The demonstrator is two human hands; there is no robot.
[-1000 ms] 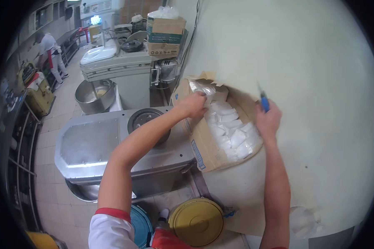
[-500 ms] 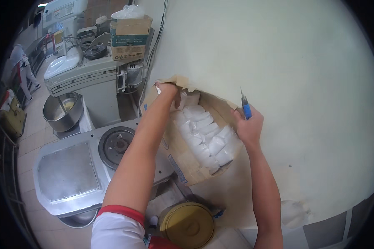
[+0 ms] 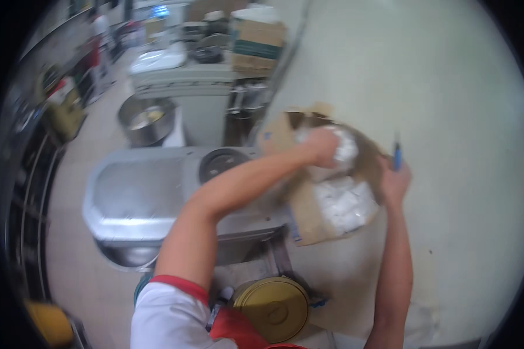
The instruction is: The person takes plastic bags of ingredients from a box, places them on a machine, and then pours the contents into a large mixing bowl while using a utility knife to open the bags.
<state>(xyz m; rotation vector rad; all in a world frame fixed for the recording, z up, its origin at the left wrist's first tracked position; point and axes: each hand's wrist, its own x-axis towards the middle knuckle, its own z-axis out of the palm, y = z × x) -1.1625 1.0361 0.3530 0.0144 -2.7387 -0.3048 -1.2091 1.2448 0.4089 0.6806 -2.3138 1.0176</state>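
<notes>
A broad pale surface (image 3: 466, 116) fills the right side of the view. To its left stands a long metal housing (image 3: 137, 195), and nearer the person is a yellow round lid (image 3: 273, 308). Between the housing and the pale surface sits a tan carton (image 3: 308, 218), slanted in the view, its upper edge ragged; what bears it is not clear. White packets (image 3: 346, 203) lie crowded together in its near end, and a white bundle (image 3: 347, 148) shows farther in.

The person's left hand (image 3: 322, 147) is over the carton's far half, just beside the bundle; blur hides the fingertips, so whether they pinch it cannot be told. The right hand (image 3: 396, 180) is at the carton's right side, fingers folded around a blue-handled cutter (image 3: 397, 157) whose tip points away from the person.

The step in hand appears to be handling the contents with the left hand while the right holds the cutter aside. The next move calls for a sure grip on the bundle, with the blade well clear of the packets.
</notes>
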